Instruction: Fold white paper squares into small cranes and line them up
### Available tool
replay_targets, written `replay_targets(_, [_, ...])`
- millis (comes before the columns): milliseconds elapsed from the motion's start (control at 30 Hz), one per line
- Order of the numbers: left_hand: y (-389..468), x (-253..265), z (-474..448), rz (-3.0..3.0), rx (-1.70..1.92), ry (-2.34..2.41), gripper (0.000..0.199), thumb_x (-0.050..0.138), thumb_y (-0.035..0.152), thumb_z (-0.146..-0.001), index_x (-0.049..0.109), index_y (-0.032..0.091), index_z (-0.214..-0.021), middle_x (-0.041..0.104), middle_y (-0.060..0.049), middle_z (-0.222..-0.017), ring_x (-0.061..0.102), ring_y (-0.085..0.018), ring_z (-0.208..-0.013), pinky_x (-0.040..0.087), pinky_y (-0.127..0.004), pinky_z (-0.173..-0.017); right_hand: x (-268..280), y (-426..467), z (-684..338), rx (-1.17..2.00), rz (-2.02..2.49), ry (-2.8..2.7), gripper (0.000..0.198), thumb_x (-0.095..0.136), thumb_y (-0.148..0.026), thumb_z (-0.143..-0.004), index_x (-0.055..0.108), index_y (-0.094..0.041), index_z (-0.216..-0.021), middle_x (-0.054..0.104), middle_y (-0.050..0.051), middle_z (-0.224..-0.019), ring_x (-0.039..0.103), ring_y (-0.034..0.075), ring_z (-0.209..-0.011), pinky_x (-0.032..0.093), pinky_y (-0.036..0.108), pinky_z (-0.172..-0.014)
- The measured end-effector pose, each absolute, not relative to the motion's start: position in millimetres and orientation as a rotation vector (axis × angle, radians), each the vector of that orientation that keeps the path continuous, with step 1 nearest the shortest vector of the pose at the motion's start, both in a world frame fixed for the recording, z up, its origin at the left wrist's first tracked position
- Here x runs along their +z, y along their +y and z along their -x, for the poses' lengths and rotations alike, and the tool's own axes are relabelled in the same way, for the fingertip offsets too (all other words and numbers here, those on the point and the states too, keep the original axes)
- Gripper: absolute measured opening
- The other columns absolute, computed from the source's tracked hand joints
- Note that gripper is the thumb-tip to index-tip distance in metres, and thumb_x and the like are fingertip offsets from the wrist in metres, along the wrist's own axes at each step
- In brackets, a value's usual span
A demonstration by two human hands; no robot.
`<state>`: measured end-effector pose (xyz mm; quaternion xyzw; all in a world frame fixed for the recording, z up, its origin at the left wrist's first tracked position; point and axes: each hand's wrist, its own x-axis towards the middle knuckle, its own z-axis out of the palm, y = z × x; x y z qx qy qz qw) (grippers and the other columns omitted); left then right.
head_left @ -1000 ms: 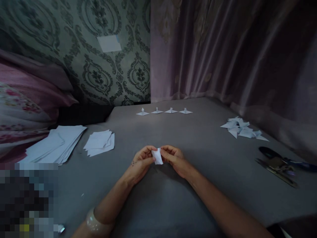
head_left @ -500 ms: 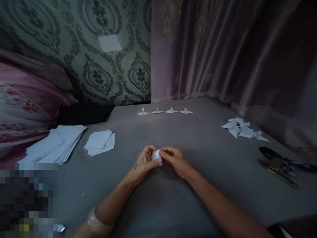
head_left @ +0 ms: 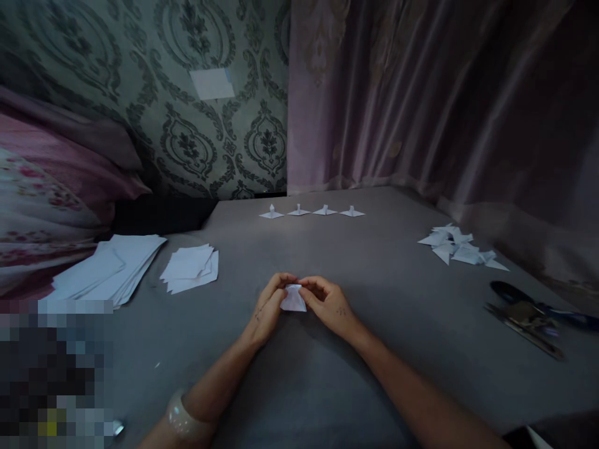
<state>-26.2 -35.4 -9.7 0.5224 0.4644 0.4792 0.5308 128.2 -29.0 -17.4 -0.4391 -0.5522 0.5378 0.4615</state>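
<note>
A small folded piece of white paper [head_left: 294, 299] is held between my two hands above the grey surface. My left hand [head_left: 270, 307] pinches its left side, thumb on the near face and fingers curled behind. On the other side, my right hand [head_left: 330, 304] grips the upper right edge with thumb and fingers. The paper's lower edge hangs free and looks wider than its top. Its finer creases are too small to make out, and fingers hide its far face.
Folded paper figures [head_left: 324, 211] stand in a row at the back. More folded figures [head_left: 456, 245] are heaped at the right, with scissors [head_left: 524, 312] nearer. On the left lie a stack of paper sheets [head_left: 105, 268] and smaller paper pieces [head_left: 189, 268].
Both thumbs have shifted up toward the paper's top edge. The paper has turned, and more of its near face shows, with a wider lower edge.
</note>
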Motion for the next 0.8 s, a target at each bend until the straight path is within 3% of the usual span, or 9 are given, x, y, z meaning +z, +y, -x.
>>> replay_targets(133, [-37.0, -3.1, 23.1, -1.335, 1.113, 1.211, 0.017, 0.052, 0.023, -0.079, 0.062, 0.019, -0.092, 0.065, -0.001, -0.086, 0.058, -0.017, -0.077, 0.042, -0.025, -0.07, -23.2, -30.1, -127.4, 1.19, 1.076, -1.45, 0.022, 0.059, -0.029, -0.08, 0.063, -0.02, -0.1, 0.066, 0.003, -0.084, 0.062, 0.015, -0.075, 0.049, 0.027, -0.068])
replay_targets(300, [-32.7, -8.9, 25.5, -1.382, 1.183, 1.15, 0.016, 0.062, 0.02, -0.073, 0.068, 0.02, -0.088, 0.069, -0.006, -0.103, 0.061, -0.022, -0.096, 0.043, -0.03, -0.085, -21.6, -26.4, -130.2, 1.12, 1.126, -1.411, 0.022, 0.058, -0.028, -0.078, 0.062, -0.019, -0.099, 0.064, 0.003, -0.082, 0.06, 0.015, -0.072, 0.05, 0.028, -0.068])
replay_targets(400, [-30.4, -14.6, 29.9, -1.454, 1.219, 1.258, 0.021, 0.062, 0.014, -0.07, 0.071, 0.023, -0.087, 0.071, -0.004, -0.099, 0.062, -0.023, -0.095, 0.043, -0.031, -0.087, -17.0, -24.4, -132.7, 1.099, 1.157, -1.371, 0.023, 0.058, -0.03, -0.078, 0.061, -0.019, -0.098, 0.061, 0.003, -0.079, 0.059, 0.014, -0.067, 0.051, 0.029, -0.066])
replay_targets(533, [-29.2, -14.0, 32.0, -1.419, 1.283, 1.335, 0.021, 0.06, 0.016, -0.072, 0.07, 0.021, -0.089, 0.071, -0.003, -0.087, 0.062, -0.019, -0.078, 0.044, -0.026, -0.071, -9.8, -27.1, -136.0, 1.0, 1.175, -1.467, 0.028, 0.059, -0.026, -0.076, 0.059, -0.02, -0.103, 0.062, 0.006, -0.09, 0.06, 0.017, -0.079, 0.05, 0.03, -0.071])
replay_targets(667, [-25.6, -12.8, 30.6, -1.197, 1.342, 1.284, 0.013, 0.063, 0.021, -0.069, 0.064, 0.017, -0.081, 0.066, 0.0, -0.072, 0.054, -0.012, -0.058, 0.038, -0.021, -0.054, -10.0, -30.7, -135.7, 0.875, 1.172, -1.626, 0.041, 0.063, -0.022, -0.071, 0.056, -0.022, -0.112, 0.058, 0.008, -0.108, 0.057, 0.019, -0.094, 0.051, 0.03, -0.073])
replay_targets(800, [-23.2, -17.5, 26.5, -1.069, 1.351, 1.139, 0.02, 0.072, 0.025, -0.063, 0.055, 0.016, -0.069, 0.066, -0.002, -0.081, 0.057, -0.013, -0.066, 0.042, -0.021, -0.058, -16.1, -29.2, -132.4, 0.968, 1.206, -1.568, 0.039, 0.063, -0.027, -0.074, 0.055, -0.021, -0.112, 0.061, 0.008, -0.103, 0.06, 0.019, -0.088, 0.052, 0.031, -0.07])
